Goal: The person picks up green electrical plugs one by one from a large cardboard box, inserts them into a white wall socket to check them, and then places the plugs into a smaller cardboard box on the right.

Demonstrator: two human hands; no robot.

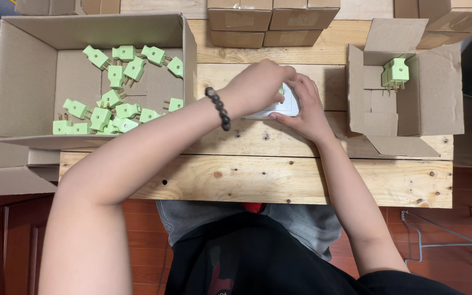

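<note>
Both hands meet over a small white box lying on the wooden plank table, about midway between the two open cartons. The left hand, with a dark bead bracelet on its wrist, curls down over the top of the white box, its fingers bent and closed around something pale green of which only a sliver peeks out between the knuckles; I cannot tell for certain what that piece is. The right hand presses against the right side of the white box, fingers wrapped along its edge and thumb tucked under the lower corner, holding it steady on the boards. To the left, a large cardboard box holds a loose scatter of light green electrical plugs with brass prongs, lying at all angles. To the right, a smaller cardboard box with its flaps spread open holds one green plug, standing near its upper left corner. Several closed brown cartons are stacked along the far edge of the table, well apart from the hands.
</note>
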